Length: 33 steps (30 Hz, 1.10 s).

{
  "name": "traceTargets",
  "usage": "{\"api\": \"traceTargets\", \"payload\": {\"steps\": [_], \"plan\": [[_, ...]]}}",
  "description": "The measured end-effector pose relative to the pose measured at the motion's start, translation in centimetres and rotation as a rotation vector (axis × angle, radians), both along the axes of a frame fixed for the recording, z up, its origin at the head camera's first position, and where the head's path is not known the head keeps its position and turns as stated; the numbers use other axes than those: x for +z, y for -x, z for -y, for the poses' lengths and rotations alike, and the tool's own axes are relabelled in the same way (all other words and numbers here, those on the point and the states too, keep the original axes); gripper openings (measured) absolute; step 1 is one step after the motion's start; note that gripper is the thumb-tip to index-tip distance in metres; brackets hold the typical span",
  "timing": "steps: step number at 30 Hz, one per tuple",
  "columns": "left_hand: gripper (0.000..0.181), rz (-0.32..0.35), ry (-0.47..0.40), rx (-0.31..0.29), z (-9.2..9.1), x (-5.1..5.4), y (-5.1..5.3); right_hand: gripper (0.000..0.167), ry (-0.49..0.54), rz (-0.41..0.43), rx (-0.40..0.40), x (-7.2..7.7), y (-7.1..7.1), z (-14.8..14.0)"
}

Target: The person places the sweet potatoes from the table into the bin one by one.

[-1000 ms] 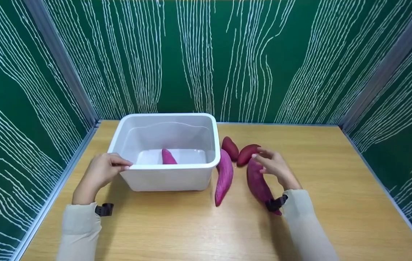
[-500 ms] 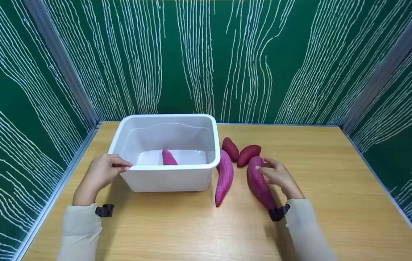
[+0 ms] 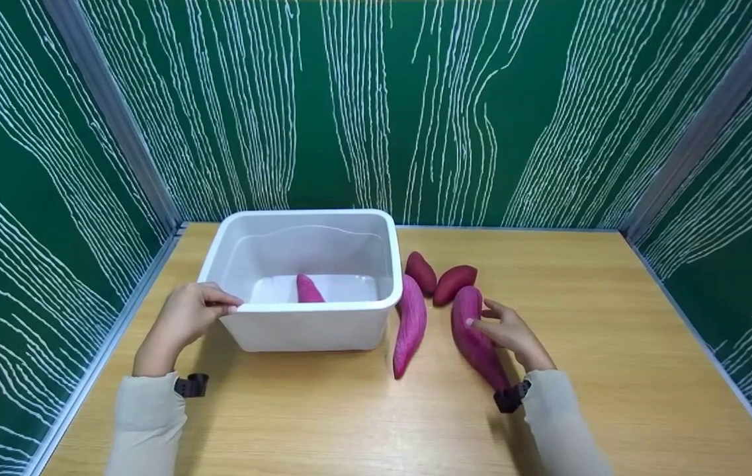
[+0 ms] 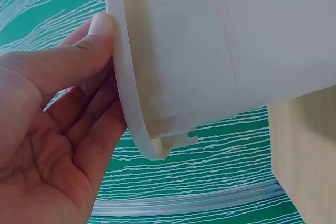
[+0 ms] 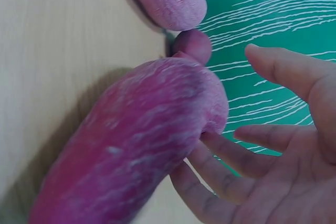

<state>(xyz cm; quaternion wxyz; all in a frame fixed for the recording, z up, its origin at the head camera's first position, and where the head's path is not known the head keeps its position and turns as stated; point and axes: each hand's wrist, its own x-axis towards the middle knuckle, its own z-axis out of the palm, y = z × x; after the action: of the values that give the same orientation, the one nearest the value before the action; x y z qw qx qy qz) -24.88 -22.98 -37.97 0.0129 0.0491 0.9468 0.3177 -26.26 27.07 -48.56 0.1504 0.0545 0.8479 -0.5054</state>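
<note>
The left hand [image 3: 184,317] pinches the front-left rim of a white plastic bin [image 3: 313,330]; in the left wrist view its thumb [image 4: 100,27] lies along the bin's rim [image 4: 123,72]. One purple-pink sweet potato [image 3: 308,289] lies inside the bin. On the table to the right, the right hand [image 3: 511,330] is at the right side of a long purple sweet potato [image 3: 471,330]. The right wrist view shows that hand [image 5: 262,166] with fingers spread, fingertips by the long sweet potato [image 5: 126,145], thumb clear of it.
Another long sweet potato [image 3: 410,327] lies close against the bin's right side. Two smaller dark red ones [image 3: 420,272] [image 3: 455,284] lie behind, near each other. Green walls with white lines [image 3: 442,99] enclose the wooden table [image 3: 323,423] at the back and sides.
The right hand has moved down from the small dark red sweet potato to the side of the long one. The left hand has stayed at the bin's rim.
</note>
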Motion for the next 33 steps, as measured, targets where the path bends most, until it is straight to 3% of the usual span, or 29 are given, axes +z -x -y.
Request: {"api": "traceTargets", "payload": {"steps": [12, 33], "plan": [[0.017, -0.045, 0.019, -0.024, -0.2, -0.1, 0.0, 0.079, -0.012, 0.015, 0.004, -2.1, -0.1, -0.5], [0.017, -0.042, -0.001, -0.031, -0.1, 0.0, 0.0, 0.079, -0.034, -0.003, 0.008, -2.8, 0.1, -1.2]]}}
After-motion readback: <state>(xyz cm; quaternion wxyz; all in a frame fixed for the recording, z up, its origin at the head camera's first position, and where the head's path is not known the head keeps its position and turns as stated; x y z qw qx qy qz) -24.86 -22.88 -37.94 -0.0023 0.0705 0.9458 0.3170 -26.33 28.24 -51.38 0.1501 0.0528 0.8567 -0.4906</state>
